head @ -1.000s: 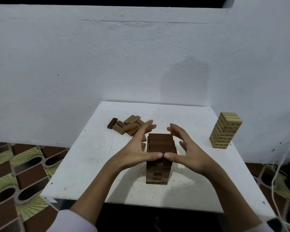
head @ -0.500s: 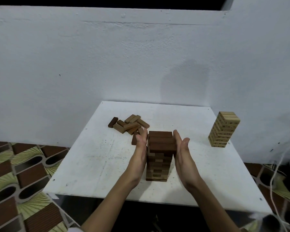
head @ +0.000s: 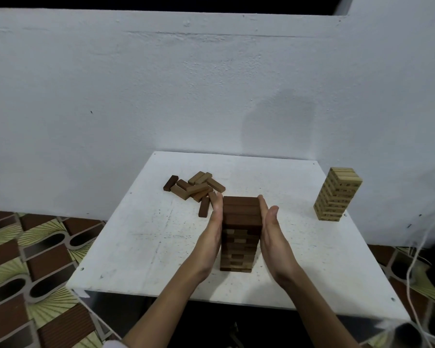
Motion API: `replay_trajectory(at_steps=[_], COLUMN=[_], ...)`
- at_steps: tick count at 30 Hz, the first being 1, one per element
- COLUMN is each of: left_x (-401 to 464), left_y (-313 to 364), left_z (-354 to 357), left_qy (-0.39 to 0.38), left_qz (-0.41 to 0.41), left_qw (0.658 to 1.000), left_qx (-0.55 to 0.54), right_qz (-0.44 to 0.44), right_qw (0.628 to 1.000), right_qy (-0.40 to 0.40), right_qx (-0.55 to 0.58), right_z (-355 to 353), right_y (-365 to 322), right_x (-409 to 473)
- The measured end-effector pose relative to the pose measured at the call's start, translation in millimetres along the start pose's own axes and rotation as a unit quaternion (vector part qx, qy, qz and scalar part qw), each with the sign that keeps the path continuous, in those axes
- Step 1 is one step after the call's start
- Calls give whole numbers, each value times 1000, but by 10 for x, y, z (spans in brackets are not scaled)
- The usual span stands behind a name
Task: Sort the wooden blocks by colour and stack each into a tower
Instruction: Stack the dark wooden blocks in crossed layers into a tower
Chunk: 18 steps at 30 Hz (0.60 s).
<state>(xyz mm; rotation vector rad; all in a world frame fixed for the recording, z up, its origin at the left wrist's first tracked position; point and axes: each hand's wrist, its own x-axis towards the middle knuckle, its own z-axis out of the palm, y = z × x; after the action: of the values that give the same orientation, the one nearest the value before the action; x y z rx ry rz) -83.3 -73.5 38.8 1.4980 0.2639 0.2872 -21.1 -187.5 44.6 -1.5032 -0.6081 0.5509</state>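
Observation:
A tower of dark brown blocks [head: 240, 231] stands in the middle of the white table [head: 141, 237]. My left hand [head: 212, 231] lies flat against its left side, fingers straight. My right hand [head: 271, 231] lies flat against its right side, thumb raised. A heap of loose brown blocks [head: 195, 188] lies at the back left, with one dark block [head: 204, 207] lying apart just left of my left fingertips. A tower of pale blocks [head: 337, 194] stands at the table's right edge.
A white wall rises right behind the table. Patterned floor tiles [head: 23, 267] show on the left. A white cable [head: 414, 259] hangs past the table's right side.
My hands were cupped apart around the top of the dark tower; they have closed in flat on its two sides and stayed there.

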Motion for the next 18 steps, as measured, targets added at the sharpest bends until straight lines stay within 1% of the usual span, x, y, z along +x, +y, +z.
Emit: replay_trajectory(at_steps=[1,3,5,8,10,14,18], left_x=[17,39,76,89,97,112,132], left_y=[-47,-118,-154,-138,-154,-176,-206], left_z=[-11,-40,-55,-46,-42,-49,-65], left_qy=[-4,-8,-3,-10,-7,-9,-10], left_qz=[-7,-11,-4,2,0,-2,1], left_qw=[1000,1000,1000,1000,1000,1000,1000], left_qx=[-26,-2,1,5,6,11,8], right_qz=[1,4,18,23,27,34,44], right_qw=[999,999,998,999,999,999,999], right_qy=[0,-7,-10,-22,-14,0,-6], right_qx=[35,47,62,28,11,2,16], right_z=[-8,-42,-57,-82,-83,-88,-89], right_y=[52,103,112,143,183,238,232], right_x=[22,41,51,81,104,128,124])
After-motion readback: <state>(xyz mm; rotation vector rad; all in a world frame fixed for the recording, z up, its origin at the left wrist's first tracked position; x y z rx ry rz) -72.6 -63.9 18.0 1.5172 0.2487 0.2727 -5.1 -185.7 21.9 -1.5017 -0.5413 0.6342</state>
